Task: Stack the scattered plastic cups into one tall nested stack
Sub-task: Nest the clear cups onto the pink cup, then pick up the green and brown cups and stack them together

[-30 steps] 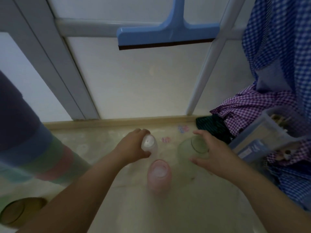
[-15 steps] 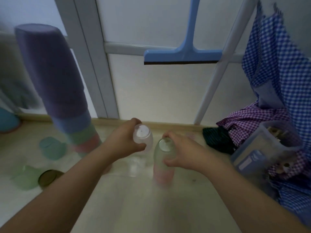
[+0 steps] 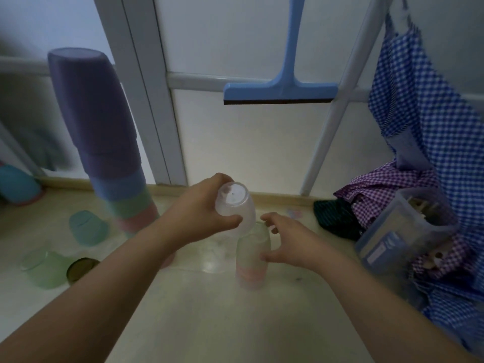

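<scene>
My left hand (image 3: pixel 201 210) grips a clear plastic cup (image 3: pixel 235 208), upside down and tilted, just above a small stack. That small stack (image 3: pixel 252 258) is a pale green cup nested over a pink one, upside down on the floor. My right hand (image 3: pixel 285 242) curls around the stack's right side with fingers apart, touching or nearly touching it. A tall nested stack (image 3: pixel 104 142) of purple, blue, green and pink cups leans at the left. Loose cups lie on the floor: a teal one (image 3: pixel 87 227), a green one (image 3: pixel 43 265), a dark olive one (image 3: pixel 81 268) and a clear one (image 3: pixel 212 254).
A blue squeegee (image 3: pixel 280 93) hangs on the white door frame ahead. Checked cloths (image 3: pixel 419 142) and a clear plastic box (image 3: pixel 403 231) crowd the right side. A teal bowl-like object (image 3: pixel 15 187) sits at far left by the wall.
My left hand has brought the clear cup right and over the green-and-pink stack. My right hand has slid from the stack's top to its side. The view tilted up.
</scene>
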The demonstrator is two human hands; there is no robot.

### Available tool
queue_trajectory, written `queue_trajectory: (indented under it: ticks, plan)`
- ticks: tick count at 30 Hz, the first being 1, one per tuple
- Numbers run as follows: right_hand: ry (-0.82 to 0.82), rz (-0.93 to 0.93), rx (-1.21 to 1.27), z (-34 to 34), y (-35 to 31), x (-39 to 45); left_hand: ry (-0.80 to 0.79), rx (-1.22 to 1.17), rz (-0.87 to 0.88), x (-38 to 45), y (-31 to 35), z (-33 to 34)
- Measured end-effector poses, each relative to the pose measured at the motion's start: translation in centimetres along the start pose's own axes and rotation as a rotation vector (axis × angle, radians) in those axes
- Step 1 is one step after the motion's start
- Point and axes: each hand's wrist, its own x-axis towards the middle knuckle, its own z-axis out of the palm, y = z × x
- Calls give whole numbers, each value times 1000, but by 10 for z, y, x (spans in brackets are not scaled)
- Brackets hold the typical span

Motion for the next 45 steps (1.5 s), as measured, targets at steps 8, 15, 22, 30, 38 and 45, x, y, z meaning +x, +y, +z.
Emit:
queue_trajectory:
  ticks: [8, 15, 22, 30, 38, 45]
  plan:
    - [71, 8, -62, -11, 13, -29, -140, 18, -7, 1, 16, 43]
    - [229, -17, -80, -15, 10, -46, -131, 41, -38, -7, 3, 65]
    - [323, -214, 35, -12, -53, -31, -21, 114, -36, -38, -27, 19]
    - [52, -368, -47, 72, -145, 12, 62, 130, -210, -108, -120, -46]
    - [-137, -354, -133, 181, -249, 75, 70, 172, -365, -166, -240, -131]
    - [-251, -134, -202, 251, -264, 117, 55, 161, -384, -189, -316, -155]
